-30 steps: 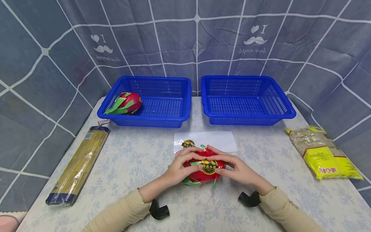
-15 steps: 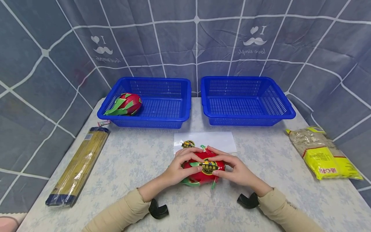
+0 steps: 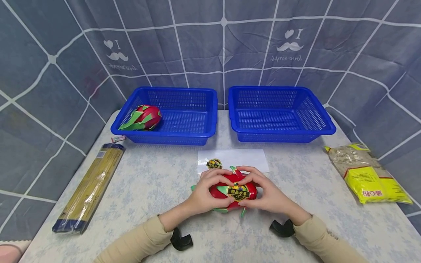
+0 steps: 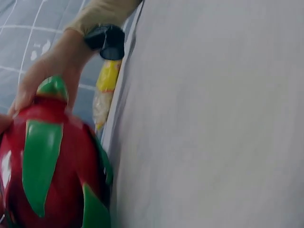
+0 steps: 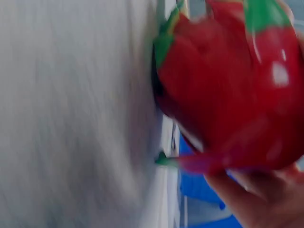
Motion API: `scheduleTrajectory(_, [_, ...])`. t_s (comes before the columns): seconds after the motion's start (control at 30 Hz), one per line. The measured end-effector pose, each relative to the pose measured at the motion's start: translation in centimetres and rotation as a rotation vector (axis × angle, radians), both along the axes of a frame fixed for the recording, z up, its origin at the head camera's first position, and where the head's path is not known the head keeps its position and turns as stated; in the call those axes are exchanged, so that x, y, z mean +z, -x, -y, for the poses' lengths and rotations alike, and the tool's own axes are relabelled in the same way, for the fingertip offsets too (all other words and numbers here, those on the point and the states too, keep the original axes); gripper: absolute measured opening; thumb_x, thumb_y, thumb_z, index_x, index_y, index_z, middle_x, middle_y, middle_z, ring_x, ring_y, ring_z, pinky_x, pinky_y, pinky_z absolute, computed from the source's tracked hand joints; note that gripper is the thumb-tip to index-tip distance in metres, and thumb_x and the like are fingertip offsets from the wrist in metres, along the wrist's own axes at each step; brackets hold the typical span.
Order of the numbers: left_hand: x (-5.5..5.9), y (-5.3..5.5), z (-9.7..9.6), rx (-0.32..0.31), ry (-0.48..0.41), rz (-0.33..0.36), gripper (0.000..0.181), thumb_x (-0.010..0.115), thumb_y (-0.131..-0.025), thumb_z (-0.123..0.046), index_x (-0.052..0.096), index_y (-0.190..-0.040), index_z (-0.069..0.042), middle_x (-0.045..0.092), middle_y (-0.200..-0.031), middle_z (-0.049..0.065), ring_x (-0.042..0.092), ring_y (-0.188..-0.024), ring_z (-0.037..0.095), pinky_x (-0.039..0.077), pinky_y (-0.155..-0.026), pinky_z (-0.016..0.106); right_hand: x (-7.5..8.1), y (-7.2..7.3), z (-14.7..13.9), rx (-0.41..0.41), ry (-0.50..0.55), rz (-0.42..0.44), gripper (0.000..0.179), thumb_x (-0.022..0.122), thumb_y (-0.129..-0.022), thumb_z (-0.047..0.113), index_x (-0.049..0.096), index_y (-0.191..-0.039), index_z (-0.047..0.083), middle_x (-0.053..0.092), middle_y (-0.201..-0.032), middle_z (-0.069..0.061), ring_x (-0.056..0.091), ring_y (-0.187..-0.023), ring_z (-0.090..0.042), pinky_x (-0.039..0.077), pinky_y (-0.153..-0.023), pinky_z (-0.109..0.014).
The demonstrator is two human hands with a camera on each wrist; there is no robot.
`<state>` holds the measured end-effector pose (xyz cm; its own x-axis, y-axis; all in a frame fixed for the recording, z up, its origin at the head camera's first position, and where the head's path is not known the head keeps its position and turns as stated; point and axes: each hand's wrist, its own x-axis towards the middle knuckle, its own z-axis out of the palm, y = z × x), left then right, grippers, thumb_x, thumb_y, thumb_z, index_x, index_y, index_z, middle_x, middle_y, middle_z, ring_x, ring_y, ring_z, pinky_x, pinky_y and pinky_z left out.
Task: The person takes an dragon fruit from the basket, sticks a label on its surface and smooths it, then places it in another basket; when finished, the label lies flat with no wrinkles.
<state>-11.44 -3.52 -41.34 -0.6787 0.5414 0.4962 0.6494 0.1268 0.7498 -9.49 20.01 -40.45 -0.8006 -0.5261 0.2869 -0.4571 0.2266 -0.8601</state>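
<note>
A red dragon fruit with green scale tips (image 3: 252, 189) lies on the table in front of the person, held between both hands. On its top sits a round black and gold fruit sticker (image 3: 239, 192). The left hand (image 3: 208, 191) grips the fruit's left side, fingertips above the sticker and thumb at its lower left edge. From the right, the right hand (image 3: 270, 193) curls round the fruit, its thumb at the sticker's lower right. The left wrist view shows the glossy red skin (image 4: 71, 152) close up; the right wrist view shows the fruit's other side (image 5: 213, 90).
Behind the hands lies a white sheet (image 3: 245, 160) with a similar sticker (image 3: 214, 163). Two blue baskets stand at the back; the left basket (image 3: 184, 140) holds another dragon fruit (image 3: 148, 117), beside the right basket (image 3: 273, 137). Packaged noodles (image 3: 90, 186) lie left, a yellow bag (image 3: 371, 179) right.
Both hands and the fruit have shifted slightly toward the person and to the right. The thumbs have slid down to the sticker's lower edge, leaving more of the sticker visible.
</note>
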Motion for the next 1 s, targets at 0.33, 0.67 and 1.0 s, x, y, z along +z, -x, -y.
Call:
scheduleTrajectory(0.33, [0.1,0.3,0.3,-0.041,0.010,0.086,0.027,0.078,-0.076,-0.018,0.068,-0.100,-0.019,0.055,-0.126,0.000,0.044,-0.120,0.018,0.025,-0.099,0.054,0.6,-0.2,-0.1,-0.024,-0.113,0.041,0.051,0.075,-0.081,0.021,0.055,-0.128,0.020,0.033,-0.147,-0.008,0.041,-0.127,-0.030,0.048,-0.088,-0.036])
scheduleTrajectory(0.67, [0.1,2.1,0.8,-0.215,-0.088,0.300,0.021,0.067,-0.083,0.004,0.068,-0.104,0.002,0.062,-0.116,0.016,0.056,-0.110,0.022,0.046,-0.091,0.043,1.9,0.9,-3.3,0.125,-0.144,0.204,0.056,0.076,-0.080,0.019,0.055,-0.132,0.013,0.042,-0.140,-0.021,0.049,-0.121,-0.019,0.053,-0.080,-0.032])
scheduleTrajectory(1.0, [1.3,5.9,-1.1,-0.061,-0.164,0.542,0.024,0.059,-0.090,-0.002,0.060,-0.111,0.009,0.065,-0.105,0.020,0.065,-0.090,0.018,0.050,-0.084,0.046,3.6,3.2,-9.3,0.301,0.094,0.189,0.061,0.062,-0.082,-0.013,0.046,-0.138,0.003,0.044,-0.142,0.002,0.048,-0.120,-0.010,0.050,-0.085,-0.029])
